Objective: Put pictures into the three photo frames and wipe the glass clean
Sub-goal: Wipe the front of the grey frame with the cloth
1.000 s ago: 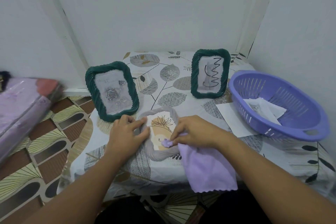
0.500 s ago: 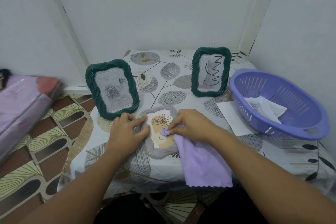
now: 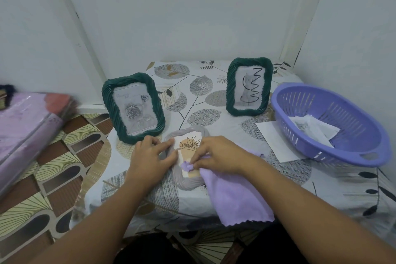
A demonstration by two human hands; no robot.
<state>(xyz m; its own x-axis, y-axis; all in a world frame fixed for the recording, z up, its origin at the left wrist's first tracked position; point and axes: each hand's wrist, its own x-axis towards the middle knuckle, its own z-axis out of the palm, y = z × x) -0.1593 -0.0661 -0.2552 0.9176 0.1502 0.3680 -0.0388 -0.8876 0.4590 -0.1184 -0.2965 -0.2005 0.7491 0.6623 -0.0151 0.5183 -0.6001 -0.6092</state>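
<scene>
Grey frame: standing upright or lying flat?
Lying flat. The grey frame rests face-up on the table, left hand steadying it, unlike both upright green frames.

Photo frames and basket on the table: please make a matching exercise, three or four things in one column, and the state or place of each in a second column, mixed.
Things:
1. grey frame
2. rose frame
3. purple basket
4. purple cloth

States:
A. holds loose paper pictures
B. lies flat under both hands
C. pinched by the right hand, hangs over the table edge
D. stands upright at the left

Pairs: 1-B, 2-D, 3-A, 4-C
</scene>
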